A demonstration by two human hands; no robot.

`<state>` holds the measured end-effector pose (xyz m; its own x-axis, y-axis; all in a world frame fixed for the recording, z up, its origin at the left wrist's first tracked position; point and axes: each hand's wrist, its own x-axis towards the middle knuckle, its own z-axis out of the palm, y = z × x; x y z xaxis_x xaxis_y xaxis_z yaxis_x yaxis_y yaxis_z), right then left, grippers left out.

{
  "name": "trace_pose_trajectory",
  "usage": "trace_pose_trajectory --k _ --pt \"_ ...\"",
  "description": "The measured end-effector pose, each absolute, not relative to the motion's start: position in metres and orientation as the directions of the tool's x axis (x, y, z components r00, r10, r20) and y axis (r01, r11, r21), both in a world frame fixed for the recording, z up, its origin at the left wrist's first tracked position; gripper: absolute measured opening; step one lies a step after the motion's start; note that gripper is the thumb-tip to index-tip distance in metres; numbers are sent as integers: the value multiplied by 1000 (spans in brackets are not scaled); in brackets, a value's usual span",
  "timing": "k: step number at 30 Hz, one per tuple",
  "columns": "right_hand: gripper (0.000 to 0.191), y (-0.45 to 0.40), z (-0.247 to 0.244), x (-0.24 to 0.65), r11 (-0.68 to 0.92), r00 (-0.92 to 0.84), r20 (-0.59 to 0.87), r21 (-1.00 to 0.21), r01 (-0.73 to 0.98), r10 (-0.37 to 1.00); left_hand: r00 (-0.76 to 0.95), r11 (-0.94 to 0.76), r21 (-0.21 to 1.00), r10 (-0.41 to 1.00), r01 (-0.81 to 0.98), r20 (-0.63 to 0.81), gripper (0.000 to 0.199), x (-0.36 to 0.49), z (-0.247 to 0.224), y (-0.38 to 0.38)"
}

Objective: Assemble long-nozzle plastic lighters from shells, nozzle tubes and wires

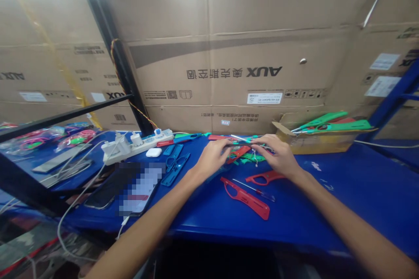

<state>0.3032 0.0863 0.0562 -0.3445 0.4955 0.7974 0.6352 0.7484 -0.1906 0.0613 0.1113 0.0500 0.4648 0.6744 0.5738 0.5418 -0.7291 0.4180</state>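
Note:
Above the pile at the back of the blue table, my left hand (214, 157) and my right hand (277, 156) pinch opposite ends of a thin dark strip-like part (242, 143). Its exact kind is too small to make out. A pile of green and red plastic pieces (250, 157) lies under and behind my fingers, with thin wires hanging by it. Nearer to me lie a red handle shell (246, 198) with an oval loop, a screwdriver (258, 191) with a clear handle, and a second red shell (264, 178), partly behind my right hand.
A cardboard box (314, 143) at right holds green long-nozzle lighters (340, 123). Blue shells (175, 165), a white earphone case (153, 152), a power strip (137, 146) and two phones (108, 186) lie left. Large cartons (229, 22) wall the back; a black post (108, 30) rises left.

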Motion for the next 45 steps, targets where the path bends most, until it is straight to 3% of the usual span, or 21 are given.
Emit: trace_pose_trajectory --k 9,16,19,23,28,38,45 --pt "17 90 60 312 715 -286 808 -221 663 515 480 -734 516 679 441 556 20 61 52 109" --pt "18 89 61 311 699 -254 818 -230 677 516 427 -686 569 728 454 536 35 61 48 110" --pt "17 88 61 311 692 -225 832 -237 681 507 403 -669 568 742 479 535 38 61 47 111" --pt "17 87 62 310 682 -195 840 -252 687 506 428 -671 535 741 514 518 24 60 50 112" --pt "22 86 64 310 673 -167 830 -295 679 532 496 -716 475 697 511 518 28 60 51 113" --pt "24 84 68 310 653 -92 752 -497 571 653 547 -765 371 639 527 541 33 55 50 118" --pt "34 88 69 311 609 -34 651 -688 394 758 561 -798 381 601 467 569 30 53 62 110"
